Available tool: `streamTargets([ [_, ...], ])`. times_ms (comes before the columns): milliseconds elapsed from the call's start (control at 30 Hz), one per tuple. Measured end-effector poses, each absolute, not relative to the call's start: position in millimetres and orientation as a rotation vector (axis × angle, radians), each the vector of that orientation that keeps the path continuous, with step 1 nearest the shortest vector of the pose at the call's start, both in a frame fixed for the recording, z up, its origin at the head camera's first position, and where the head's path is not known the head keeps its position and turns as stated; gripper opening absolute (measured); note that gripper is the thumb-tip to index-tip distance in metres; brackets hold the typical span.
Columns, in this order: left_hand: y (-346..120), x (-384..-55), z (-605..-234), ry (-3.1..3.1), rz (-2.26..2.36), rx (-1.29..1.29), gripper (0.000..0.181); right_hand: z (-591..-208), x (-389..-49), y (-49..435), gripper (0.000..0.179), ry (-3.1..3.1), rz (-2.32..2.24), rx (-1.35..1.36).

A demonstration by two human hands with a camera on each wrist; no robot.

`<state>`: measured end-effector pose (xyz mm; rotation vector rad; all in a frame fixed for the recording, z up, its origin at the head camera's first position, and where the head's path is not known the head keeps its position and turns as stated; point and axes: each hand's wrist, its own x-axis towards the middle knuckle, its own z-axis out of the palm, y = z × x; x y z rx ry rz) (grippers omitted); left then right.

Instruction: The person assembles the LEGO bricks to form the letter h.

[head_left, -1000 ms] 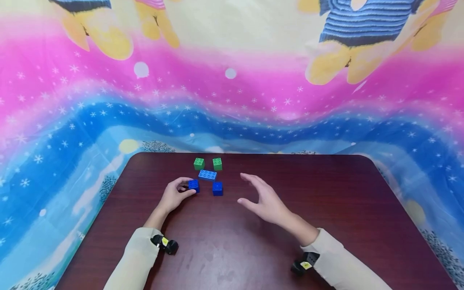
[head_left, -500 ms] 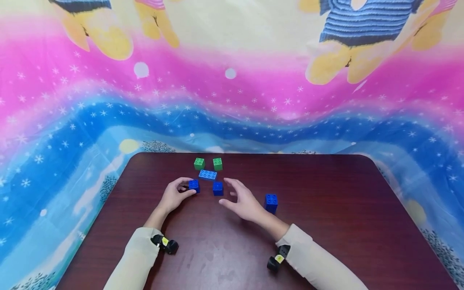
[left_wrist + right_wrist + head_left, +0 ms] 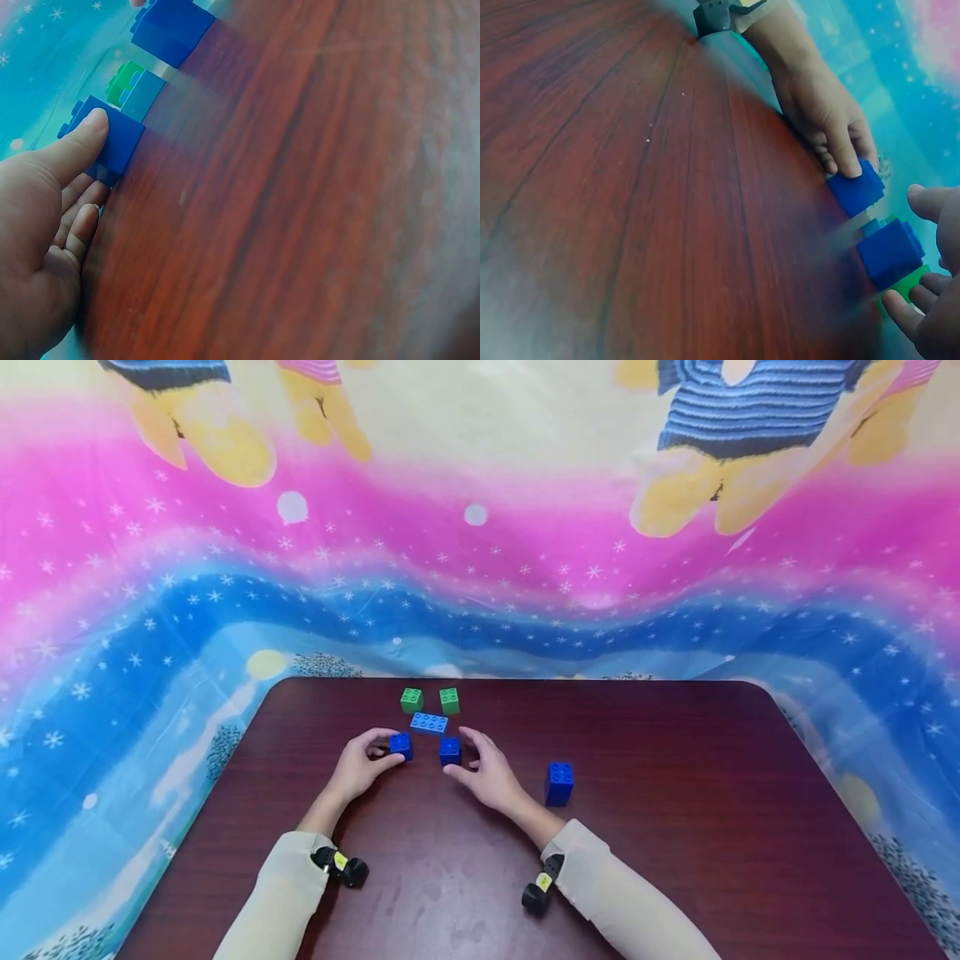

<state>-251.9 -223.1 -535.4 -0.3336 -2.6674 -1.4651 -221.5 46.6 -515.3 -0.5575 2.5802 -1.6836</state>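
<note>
My left hand (image 3: 360, 768) pinches a small dark blue toy building brick (image 3: 401, 746), thumb on its near side, while the brick sits on the table. To its right stands a second dark blue brick (image 3: 450, 751), with my right hand (image 3: 491, 777) spread around its right side. In the right wrist view, a gap shows between the right thumb (image 3: 928, 202) and this second brick (image 3: 890, 255). Just behind both lies a flat, lighter blue brick (image 3: 429, 723) with two rows of studs. Two green bricks (image 3: 412, 700) stand farther back, apart from each other.
A taller dark blue brick (image 3: 559, 784) stands upright to the right, close beyond my right wrist. The dark reddish-brown table (image 3: 675, 760) ends at a back edge just behind the green bricks. A patterned cloth (image 3: 480, 577) hangs behind it.
My right hand has moved left to the second dark blue brick, its fingers coming around it. The taller blue brick, earlier hidden by the right arm, now shows. The left hand has stayed still.
</note>
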Motion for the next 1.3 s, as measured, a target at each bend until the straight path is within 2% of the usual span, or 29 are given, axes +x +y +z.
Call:
streamTargets([
  [433, -221.8, -249.3, -532.7, -2.657, -1.466, -0.325, 0.038, -531.9, -234.4, 32.8, 0.059, 2.641, -1.691, -0.5],
  [767, -222.4, -250.8, -534.8, -2.665, -1.476, -0.321, 0.038, -533.7, -238.0, 32.9, 0.039, 2.721, -1.597, -0.439],
  [1300, -222.5, -249.8, -533.4, -2.658, -1.473, -0.319, 0.038, -528.8, -220.0, 51.5, 0.037, 2.756, -1.48, -0.532],
])
